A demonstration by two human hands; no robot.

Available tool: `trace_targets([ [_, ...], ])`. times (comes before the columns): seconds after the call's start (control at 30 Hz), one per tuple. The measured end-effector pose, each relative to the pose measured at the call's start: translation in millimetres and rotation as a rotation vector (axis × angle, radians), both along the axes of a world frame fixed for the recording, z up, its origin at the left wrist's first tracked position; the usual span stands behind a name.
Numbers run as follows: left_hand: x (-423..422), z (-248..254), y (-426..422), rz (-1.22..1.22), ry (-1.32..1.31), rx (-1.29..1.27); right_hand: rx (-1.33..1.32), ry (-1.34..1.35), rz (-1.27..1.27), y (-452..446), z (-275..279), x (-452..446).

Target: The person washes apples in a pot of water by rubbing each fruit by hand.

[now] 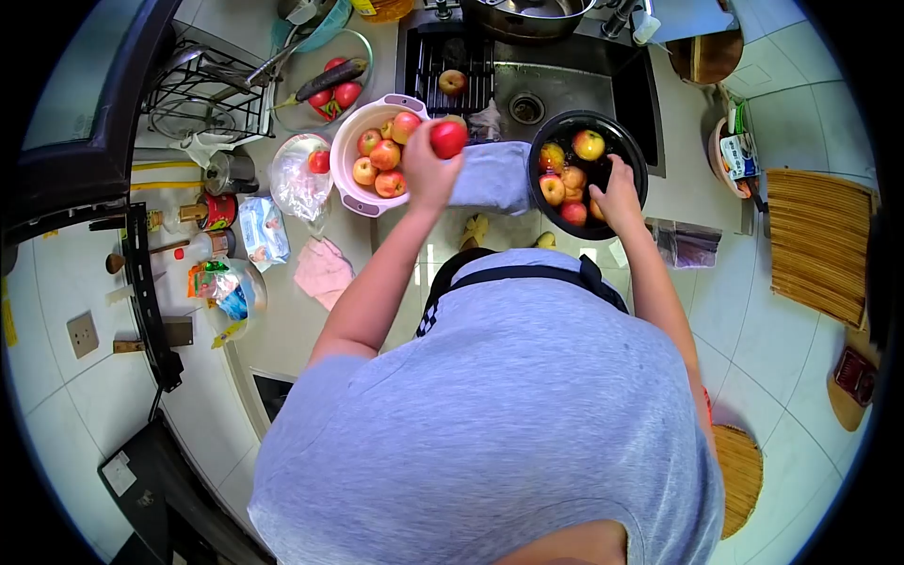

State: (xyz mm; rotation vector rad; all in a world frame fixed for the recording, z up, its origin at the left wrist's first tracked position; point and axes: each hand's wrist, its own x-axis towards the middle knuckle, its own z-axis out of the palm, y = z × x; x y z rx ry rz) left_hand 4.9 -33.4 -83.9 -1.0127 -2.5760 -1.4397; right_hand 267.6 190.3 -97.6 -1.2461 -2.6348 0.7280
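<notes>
My left hand is closed around a red apple, just right of a pink-and-white basin holding several red and yellow apples. My right hand dips over the right side of a black basin, with thumb and fingers apart. Below its thumb, an apple is partly hidden by the hand. Several more apples lie in the black basin, apparently in water. Between the two basins a grey-blue cloth hangs over the sink's front edge.
Behind the basins is a metal sink with a black rack bearing one apple. A large pot stands at the back. To the left are a glass bowl with an eggplant, a plastic bag and a pink cloth.
</notes>
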Motion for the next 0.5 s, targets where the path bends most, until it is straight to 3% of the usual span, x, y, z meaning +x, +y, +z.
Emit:
trace_targets([
  [0.2, -28, -44, -74, 0.054, 0.073, -0.155, -0.226, -0.125, 0.145, 1, -19, -3],
  [0.33, -28, -53, -87, 0.054, 0.062, -0.224, -0.345, -0.319, 0.111, 10, -21, -11],
  [0.5, -36, -49, -89, 0.066, 0.061, -0.203, -0.483, -0.205, 0.039, 18, -26, -12],
])
